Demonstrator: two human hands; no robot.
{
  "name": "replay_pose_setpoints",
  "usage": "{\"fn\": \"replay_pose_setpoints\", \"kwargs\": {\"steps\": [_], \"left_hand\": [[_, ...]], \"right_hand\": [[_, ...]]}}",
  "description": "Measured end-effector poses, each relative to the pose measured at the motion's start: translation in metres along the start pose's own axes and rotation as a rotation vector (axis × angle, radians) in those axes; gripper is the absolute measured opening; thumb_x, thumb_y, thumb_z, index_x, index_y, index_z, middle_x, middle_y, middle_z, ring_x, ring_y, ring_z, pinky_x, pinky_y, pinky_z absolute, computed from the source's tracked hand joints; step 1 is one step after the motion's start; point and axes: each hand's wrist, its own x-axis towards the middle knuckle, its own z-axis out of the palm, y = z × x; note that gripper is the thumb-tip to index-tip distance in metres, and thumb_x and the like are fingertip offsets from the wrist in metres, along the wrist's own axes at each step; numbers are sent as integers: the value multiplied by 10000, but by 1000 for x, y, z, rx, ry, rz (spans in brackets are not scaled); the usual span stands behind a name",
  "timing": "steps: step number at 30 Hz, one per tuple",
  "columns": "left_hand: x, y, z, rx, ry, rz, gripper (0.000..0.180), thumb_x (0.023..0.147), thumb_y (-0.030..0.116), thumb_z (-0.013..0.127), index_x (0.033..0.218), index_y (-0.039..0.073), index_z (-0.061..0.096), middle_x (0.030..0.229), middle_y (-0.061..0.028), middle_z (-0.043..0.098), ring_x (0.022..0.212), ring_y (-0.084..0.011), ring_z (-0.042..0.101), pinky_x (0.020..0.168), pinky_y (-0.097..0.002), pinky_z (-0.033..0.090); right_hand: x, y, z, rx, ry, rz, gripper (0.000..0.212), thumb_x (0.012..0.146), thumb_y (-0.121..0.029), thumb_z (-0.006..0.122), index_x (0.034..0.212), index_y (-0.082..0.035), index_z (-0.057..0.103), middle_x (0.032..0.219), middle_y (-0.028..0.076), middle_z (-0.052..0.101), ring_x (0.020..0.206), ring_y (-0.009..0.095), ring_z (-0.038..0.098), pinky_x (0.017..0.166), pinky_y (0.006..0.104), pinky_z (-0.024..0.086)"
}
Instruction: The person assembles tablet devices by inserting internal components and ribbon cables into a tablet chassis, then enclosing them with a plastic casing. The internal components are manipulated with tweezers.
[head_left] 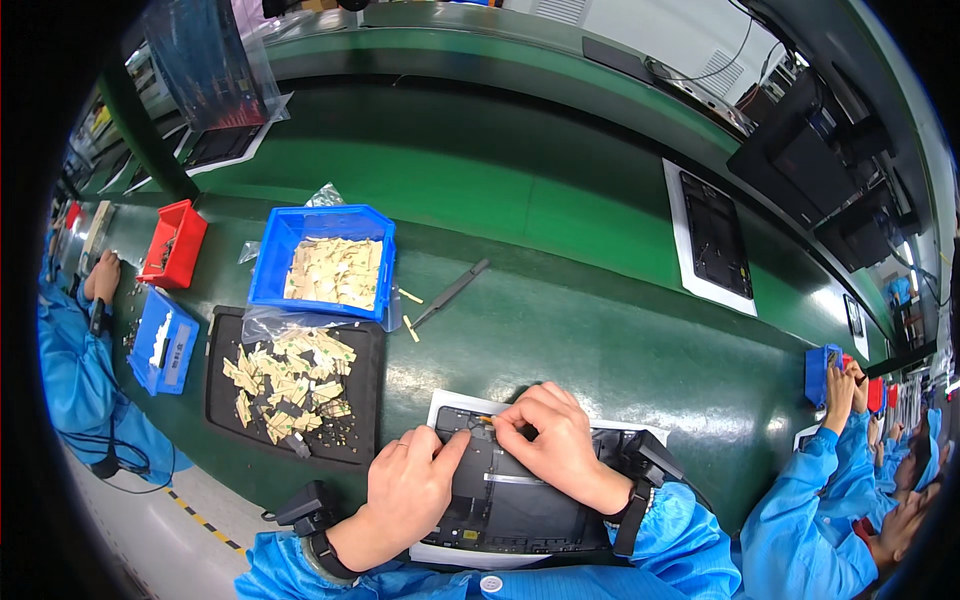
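Note:
A black tablet-like housing (520,510) lies on a white sheet (436,550) right in front of me. Over its upper left part, my right hand (555,440) is closed in a pinch, the fingertips next to a small orange strip (486,420). What the pinch holds is too small to tell. My left hand (412,482) rests at the housing's left side, one digit stretched out onto its surface near the right fingertips; I see nothing held in it. The hands cover part of the housing.
Left of the housing, a black tray (222,385) holds loose cream adhesive pieces; a blue bin (375,222) behind it holds more. Dark tweezers (452,292) lie beside the bin. Red (190,240) and blue (180,350) boxes stand farther left. Co-workers sit on both sides. Another housing (715,235) lies back right.

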Motion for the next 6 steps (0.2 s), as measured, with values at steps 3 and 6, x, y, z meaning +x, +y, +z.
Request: {"fn": "replay_pose_setpoints", "kwargs": {"steps": [3, 6], "left_hand": [[-1, -1, 1, -1, 1, 4, 318, 711, 32, 644, 1018, 94, 695, 740, -43, 448, 615, -216, 531, 570, -328, 464], [0, 0, 2, -9, -6, -8, 322, 712, 26, 646, 1023, 95, 695, 740, -43, 448, 616, -220, 533, 571, -329, 466]], "right_hand": [[0, 0, 0, -2, -5, 0, 87, 739, -126, 710, 721, -103, 628, 723, 5, 557, 743, 211, 558, 670, 337, 421], [0, 0, 0, -13, -13, 1, 86, 742, -127, 709, 724, -103, 629, 725, 5, 557, 746, 211, 558, 674, 343, 423]]}}
